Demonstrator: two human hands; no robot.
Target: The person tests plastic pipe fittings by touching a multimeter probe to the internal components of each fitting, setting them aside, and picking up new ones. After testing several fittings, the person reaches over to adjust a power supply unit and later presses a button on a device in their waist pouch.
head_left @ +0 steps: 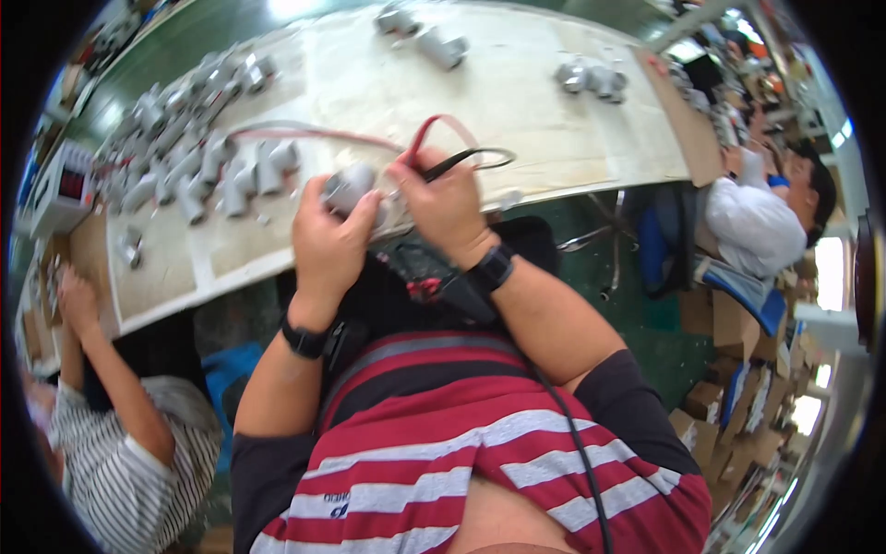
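Observation:
My left hand (334, 229) is closed around a short grey cylindrical piece (350, 187), its thumb along the near side and its round face turned up. Just to its right, my right hand (445, 205) pinches a red and a black lead (449, 164), which loop up above the fingers. The tips of the leads are hidden by the fingers, close to the grey piece. Both hands are over the table's near edge. A reddish cable (318, 132) stretches left across the table from the right hand towards a heap of similar grey pieces (175, 148).
More grey pieces lie on the white table (517, 102), at the far middle (441, 48) and far right (591, 79). A white instrument box (63, 189) stands at the left. Co-workers sit left (138, 443) and right (752, 217). Cartons (729, 415) are stacked at lower right.

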